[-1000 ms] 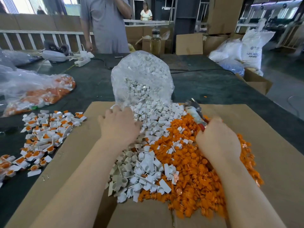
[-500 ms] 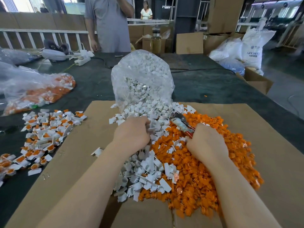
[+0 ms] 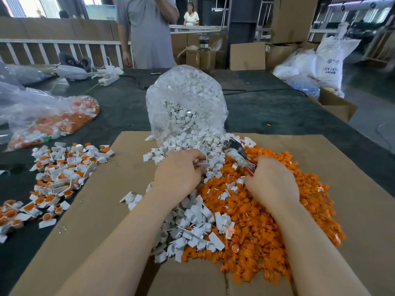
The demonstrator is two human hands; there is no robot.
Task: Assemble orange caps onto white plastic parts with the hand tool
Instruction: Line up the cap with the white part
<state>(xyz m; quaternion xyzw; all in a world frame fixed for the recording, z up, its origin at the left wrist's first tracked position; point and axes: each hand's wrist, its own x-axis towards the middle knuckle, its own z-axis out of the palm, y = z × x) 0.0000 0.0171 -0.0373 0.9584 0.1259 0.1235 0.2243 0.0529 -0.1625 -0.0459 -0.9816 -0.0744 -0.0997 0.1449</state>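
Both hands drew closer: left hand [image 3: 178, 174] pinches white parts [image 3: 198, 223], right hand [image 3: 271, 182] grips hand tool [image 3: 239, 154].

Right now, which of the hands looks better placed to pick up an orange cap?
Probably the right hand: it rests on the orange caps, though it grips the hand tool. The left hand sits over the white parts.

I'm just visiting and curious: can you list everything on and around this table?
white plastic parts: heap, white, cardboard centre
orange caps: heap, orange, right of them
clear bag: one, holds white parts, behind heaps
finished pieces: pile, white and orange, left
second bag: one, clear, far left
cardboard sheet: one, brown, under heaps
hand tool: one, red handles, in right grip
left hand: pinching white parts
right hand: holding the tool
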